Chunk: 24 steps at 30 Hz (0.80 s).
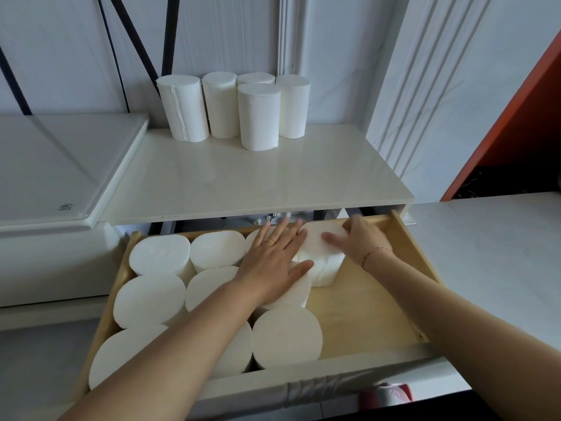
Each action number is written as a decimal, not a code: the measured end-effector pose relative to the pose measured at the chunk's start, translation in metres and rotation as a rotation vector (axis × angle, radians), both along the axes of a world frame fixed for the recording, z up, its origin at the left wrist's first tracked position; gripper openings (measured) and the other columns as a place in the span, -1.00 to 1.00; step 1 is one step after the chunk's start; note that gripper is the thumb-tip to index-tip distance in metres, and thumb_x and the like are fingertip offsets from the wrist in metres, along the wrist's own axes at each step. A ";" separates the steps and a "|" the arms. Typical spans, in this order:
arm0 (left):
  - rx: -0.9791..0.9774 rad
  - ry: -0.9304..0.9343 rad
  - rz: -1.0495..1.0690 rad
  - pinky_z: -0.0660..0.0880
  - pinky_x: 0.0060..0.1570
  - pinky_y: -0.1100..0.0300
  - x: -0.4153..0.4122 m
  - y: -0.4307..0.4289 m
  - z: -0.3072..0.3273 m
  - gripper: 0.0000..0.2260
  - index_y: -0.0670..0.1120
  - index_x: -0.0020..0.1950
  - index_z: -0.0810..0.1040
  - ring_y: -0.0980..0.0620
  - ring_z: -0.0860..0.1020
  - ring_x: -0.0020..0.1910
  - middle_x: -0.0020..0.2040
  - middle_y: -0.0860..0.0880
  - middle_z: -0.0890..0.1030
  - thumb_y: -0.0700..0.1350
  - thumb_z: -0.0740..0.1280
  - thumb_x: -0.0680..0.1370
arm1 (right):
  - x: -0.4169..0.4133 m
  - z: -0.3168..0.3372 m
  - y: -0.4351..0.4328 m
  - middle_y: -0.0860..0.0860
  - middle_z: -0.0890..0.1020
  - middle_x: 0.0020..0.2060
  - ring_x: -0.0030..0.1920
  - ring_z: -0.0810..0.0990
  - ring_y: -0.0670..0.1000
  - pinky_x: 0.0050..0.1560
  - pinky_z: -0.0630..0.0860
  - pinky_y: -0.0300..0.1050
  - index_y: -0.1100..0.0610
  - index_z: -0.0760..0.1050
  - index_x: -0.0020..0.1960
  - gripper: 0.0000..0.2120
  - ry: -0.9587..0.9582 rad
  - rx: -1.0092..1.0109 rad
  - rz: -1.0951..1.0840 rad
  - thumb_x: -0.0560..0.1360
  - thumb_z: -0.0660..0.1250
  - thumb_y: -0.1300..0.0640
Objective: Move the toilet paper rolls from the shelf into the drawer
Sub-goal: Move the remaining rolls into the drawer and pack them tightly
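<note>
Several white toilet paper rolls [233,110] stand upright at the back of the cream shelf [258,189]. Below it the wooden drawer [373,314] is pulled out, and several rolls [151,302] stand packed in its left and middle part. One roll [321,256] stands at the drawer's back, right of the others. My left hand [273,259] lies flat with fingers spread on the roll tops, its thumb against that roll. My right hand [355,241] holds the same roll from the right, fingers curled behind it and thumb on top.
The right part of the drawer floor is bare wood. A white appliance lid [60,165] sits left of the shelf. A white counter [485,253] runs to the right, with an orange panel [516,132] above it. A pink object [391,396] shows under the drawer front.
</note>
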<state>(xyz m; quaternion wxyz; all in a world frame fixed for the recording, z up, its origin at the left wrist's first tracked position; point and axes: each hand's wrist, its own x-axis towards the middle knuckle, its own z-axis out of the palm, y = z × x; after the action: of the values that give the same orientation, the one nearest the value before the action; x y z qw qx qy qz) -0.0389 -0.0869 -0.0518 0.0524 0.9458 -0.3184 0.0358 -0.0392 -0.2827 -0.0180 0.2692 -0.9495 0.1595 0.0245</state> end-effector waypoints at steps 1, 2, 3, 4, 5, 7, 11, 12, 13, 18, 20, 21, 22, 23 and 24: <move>-0.010 -0.054 0.021 -0.36 0.43 0.04 0.002 0.002 0.001 -0.40 0.04 0.54 -0.16 0.10 -0.35 0.47 0.54 0.07 -0.22 0.27 -0.24 0.55 | 0.001 0.006 0.002 0.00 0.57 -0.04 -0.17 0.51 -0.01 -0.22 0.40 -0.12 0.13 0.41 0.12 -0.54 -0.140 -0.072 -0.025 0.45 0.35 -0.21; -0.030 -0.105 0.053 -0.37 0.42 0.04 0.006 0.005 0.004 -0.39 0.04 0.54 -0.16 0.08 -0.34 0.48 0.54 0.06 -0.21 0.28 -0.28 0.54 | 0.003 0.011 0.004 -0.03 0.53 -0.13 -0.25 0.46 -0.06 -0.29 0.37 -0.15 0.11 0.42 0.04 -0.59 -0.268 -0.093 -0.037 0.44 0.36 -0.21; -0.059 -0.143 0.091 -0.38 0.42 0.04 0.011 0.008 0.006 -0.38 0.03 0.54 -0.15 0.07 -0.32 0.49 0.54 0.06 -0.20 0.28 -0.31 0.53 | 0.008 0.017 0.008 -0.06 0.50 -0.18 -0.30 0.43 -0.10 -0.31 0.36 -0.17 0.09 0.40 -0.02 -0.62 -0.366 -0.075 -0.038 0.43 0.37 -0.20; -0.088 -0.166 0.127 -0.39 0.41 0.05 0.018 0.011 0.009 -0.38 0.03 0.53 -0.14 0.06 -0.31 0.49 0.53 0.06 -0.21 0.28 -0.32 0.53 | 0.015 0.021 0.012 -0.07 0.48 -0.19 -0.30 0.42 -0.11 -0.31 0.36 -0.16 0.07 0.38 -0.04 -0.64 -0.429 -0.033 -0.032 0.43 0.38 -0.19; -0.102 -0.176 0.160 -0.41 0.41 0.06 0.025 0.015 0.011 -0.37 0.02 0.53 -0.14 0.06 -0.31 0.49 0.53 0.06 -0.21 0.28 -0.32 0.53 | 0.023 0.026 0.018 -0.06 0.48 -0.16 -0.26 0.44 -0.08 -0.27 0.39 -0.15 0.07 0.37 -0.02 -0.63 -0.465 0.014 -0.018 0.43 0.39 -0.17; -0.085 -0.153 0.223 -0.44 0.39 0.06 0.038 0.020 0.011 -0.37 0.02 0.53 -0.18 0.06 -0.34 0.48 0.54 0.06 -0.22 0.27 -0.33 0.51 | 0.044 0.031 0.029 -0.02 0.50 -0.01 -0.06 0.50 0.01 -0.08 0.47 -0.07 0.10 0.38 0.10 -0.57 -0.482 0.087 0.011 0.42 0.41 -0.16; -0.081 -0.174 0.281 -0.31 0.43 -0.02 0.046 0.023 0.005 -0.36 -0.02 0.55 -0.08 -0.02 -0.15 0.53 0.56 -0.01 -0.08 0.27 -0.26 0.54 | 0.096 0.030 0.052 0.09 0.39 0.31 0.29 0.41 0.14 0.28 0.35 -0.03 0.18 0.27 0.37 -0.31 -0.437 0.152 0.055 0.42 0.42 -0.15; -0.105 -0.198 0.281 -0.21 0.46 -0.06 0.045 0.022 0.004 -0.38 -0.04 0.54 0.01 -0.07 -0.06 0.53 0.56 -0.04 0.01 0.25 -0.20 0.57 | 0.109 0.029 0.058 0.11 0.35 0.35 0.34 0.38 0.15 0.32 0.32 -0.03 0.19 0.23 0.42 -0.26 -0.430 0.172 0.056 0.42 0.43 -0.15; -0.133 -0.217 0.282 -0.10 0.47 -0.10 0.044 0.021 0.004 -0.40 -0.07 0.53 0.10 -0.11 0.04 0.52 0.54 -0.07 0.10 0.22 -0.14 0.58 | 0.122 0.027 0.064 0.12 0.32 0.38 0.37 0.35 0.15 0.36 0.29 -0.02 0.20 0.18 0.45 -0.20 -0.427 0.190 0.052 0.41 0.43 -0.16; -0.186 -0.228 0.318 0.04 0.45 -0.13 0.048 0.020 0.001 -0.45 -0.09 0.50 0.23 -0.13 0.16 0.49 0.51 -0.11 0.22 0.17 -0.05 0.59 | 0.184 0.025 0.095 0.16 0.19 0.47 0.46 0.24 0.16 0.45 0.21 -0.01 0.21 -0.04 0.54 0.00 -0.428 0.244 0.023 0.37 0.47 -0.15; -0.179 -0.233 0.319 0.04 0.45 -0.12 0.048 0.021 0.000 -0.45 -0.10 0.48 0.25 -0.13 0.18 0.48 0.50 -0.12 0.25 0.17 -0.03 0.59 | 0.205 0.024 0.106 0.16 0.18 0.47 0.46 0.23 0.16 0.46 0.21 -0.01 0.20 -0.09 0.55 0.07 -0.435 0.275 0.000 0.34 0.50 -0.15; -0.173 -0.235 0.318 0.04 0.45 -0.12 0.048 0.021 0.000 -0.45 -0.10 0.48 0.26 -0.13 0.19 0.48 0.49 -0.12 0.25 0.17 -0.02 0.59 | 0.215 0.024 0.112 0.16 0.18 0.47 0.46 0.24 0.16 0.46 0.22 -0.01 0.20 -0.12 0.55 0.10 -0.437 0.296 -0.012 0.33 0.51 -0.14; -0.173 -0.239 0.316 0.05 0.45 -0.12 0.049 0.021 -0.001 -0.45 -0.10 0.48 0.26 -0.13 0.19 0.48 0.49 -0.12 0.26 0.17 -0.01 0.59 | 0.223 0.023 0.117 0.16 0.17 0.48 0.46 0.25 0.16 0.46 0.22 0.00 0.19 -0.14 0.55 0.12 -0.440 0.315 -0.023 0.31 0.53 -0.13; -0.176 -0.240 0.316 0.04 0.45 -0.12 0.049 0.021 -0.001 -0.45 -0.11 0.48 0.25 -0.13 0.18 0.48 0.49 -0.12 0.26 0.17 0.00 0.58 | 0.231 0.022 0.122 0.16 0.17 0.47 0.45 0.26 0.16 0.45 0.23 0.01 0.19 -0.16 0.56 0.14 -0.448 0.330 -0.035 0.30 0.53 -0.13; -0.178 -0.237 0.316 0.04 0.45 -0.11 0.049 0.022 -0.001 -0.45 -0.11 0.48 0.25 -0.12 0.17 0.49 0.49 -0.12 0.25 0.17 0.00 0.59 | 0.237 0.022 0.126 0.15 0.18 0.47 0.44 0.27 0.16 0.45 0.23 0.01 0.18 -0.16 0.56 0.16 -0.461 0.342 -0.048 0.29 0.54 -0.13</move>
<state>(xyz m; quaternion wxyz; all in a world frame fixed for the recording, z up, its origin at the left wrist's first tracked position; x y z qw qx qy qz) 0.0100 -0.0654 -0.0532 0.0918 0.9647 -0.1659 0.1827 0.1979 -0.1564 0.0037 0.4551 -0.8667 0.1099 -0.1720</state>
